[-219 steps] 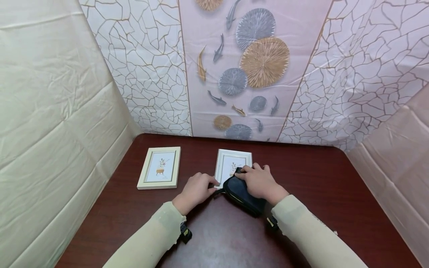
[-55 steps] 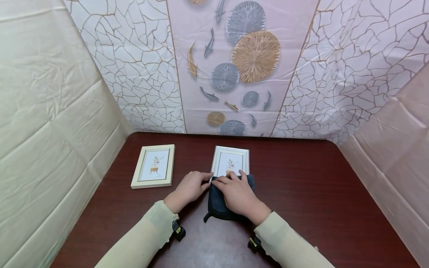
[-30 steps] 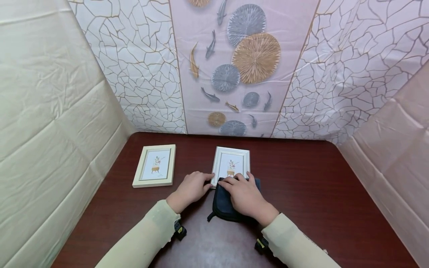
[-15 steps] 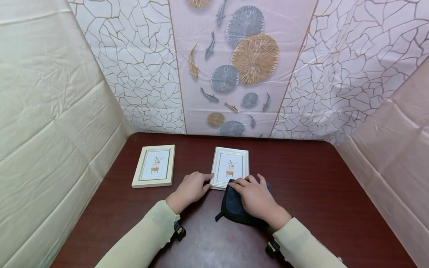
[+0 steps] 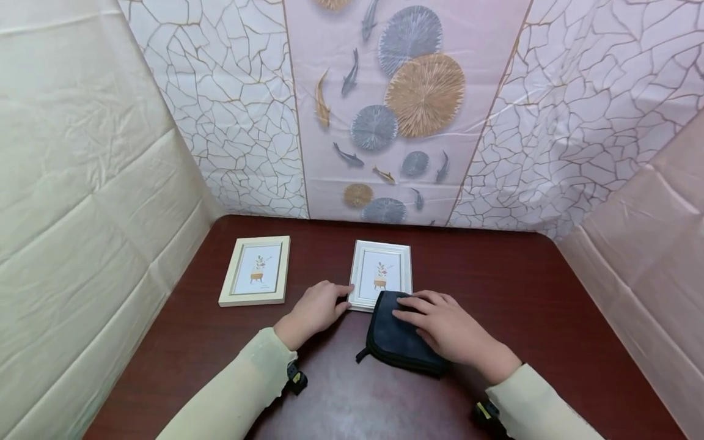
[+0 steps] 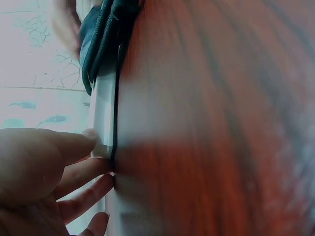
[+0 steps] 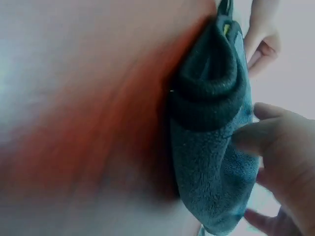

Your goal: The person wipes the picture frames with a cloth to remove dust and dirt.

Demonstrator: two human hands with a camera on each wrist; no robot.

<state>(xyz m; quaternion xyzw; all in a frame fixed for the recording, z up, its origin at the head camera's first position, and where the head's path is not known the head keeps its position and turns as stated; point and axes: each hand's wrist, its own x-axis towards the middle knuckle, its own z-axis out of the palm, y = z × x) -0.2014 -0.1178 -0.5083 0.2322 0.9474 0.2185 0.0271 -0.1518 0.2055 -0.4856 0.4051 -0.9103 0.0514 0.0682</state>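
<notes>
A white picture frame [image 5: 407, 269] with a potted-plant print lies flat at the table's middle. My left hand [image 5: 315, 313] holds its lower left corner between thumb and fingers, seen close in the left wrist view. Over the frame's lower right corner lies a folded dark blue plush cleaning cloth [image 5: 395, 333] with black trim and a small loop. My right hand [image 5: 448, 327] has its fingers spread and loosely touching the cloth's right part. In the right wrist view the fold of the cloth bulges and the fingertips rest lightly on it.
A cream picture frame [image 5: 225, 293] with a similar print lies flat to the left. The dark red-brown table [image 5: 522, 287] is bounded by patterned cloth [image 5: 253, 122] at the back and pale fabric walls at both sides.
The cloth has slid right along the frame's lower part, uncovering more of the print. My right hand has moved right and its grip has loosened. The left hand has stayed at the corner.
</notes>
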